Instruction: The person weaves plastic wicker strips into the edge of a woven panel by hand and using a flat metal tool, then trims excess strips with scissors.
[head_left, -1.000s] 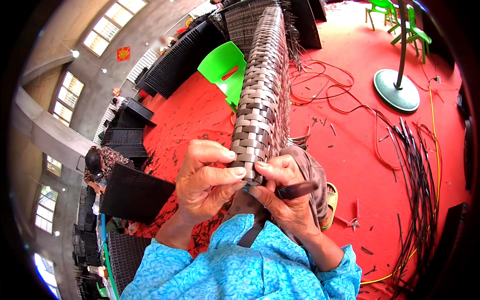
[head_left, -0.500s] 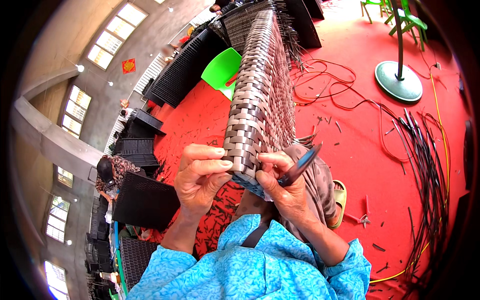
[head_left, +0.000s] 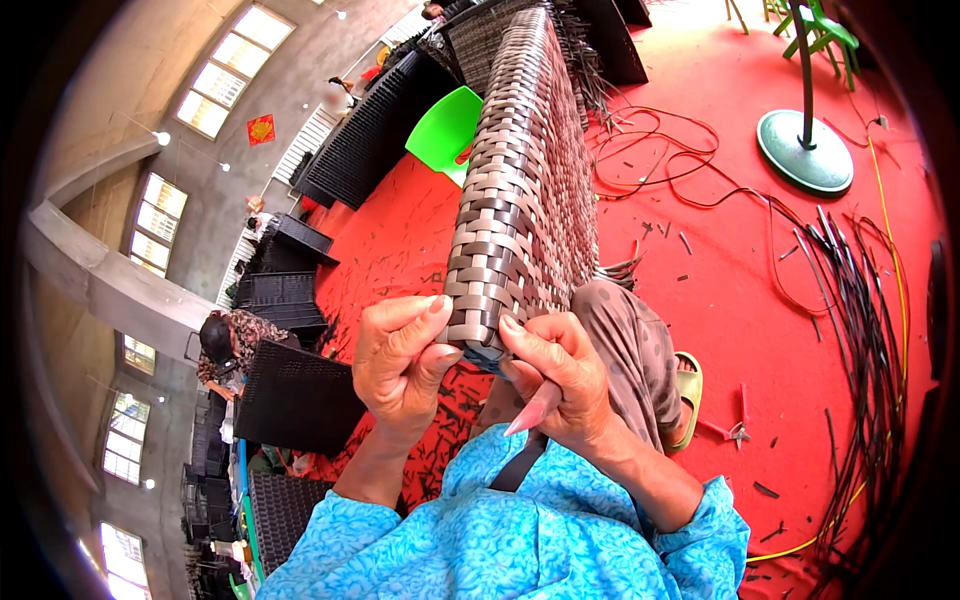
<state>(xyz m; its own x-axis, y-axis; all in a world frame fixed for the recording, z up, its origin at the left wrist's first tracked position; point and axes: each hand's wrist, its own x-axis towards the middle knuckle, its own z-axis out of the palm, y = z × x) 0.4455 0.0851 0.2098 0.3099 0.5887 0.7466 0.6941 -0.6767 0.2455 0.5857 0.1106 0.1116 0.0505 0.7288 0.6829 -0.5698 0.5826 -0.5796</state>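
One woven panel (head_left: 508,200) between left fingers (head_left: 408,322), their grip unclear, and right fingers (head_left: 552,352) around one pointed tool (head_left: 539,404)

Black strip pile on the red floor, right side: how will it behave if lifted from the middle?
Probably springy, drooping at both ends: the black strips are long, thin and gently curved. Likely to splay or shed pieces, since some lie apart and no tie is visible. May snag the yellow cable running against them.
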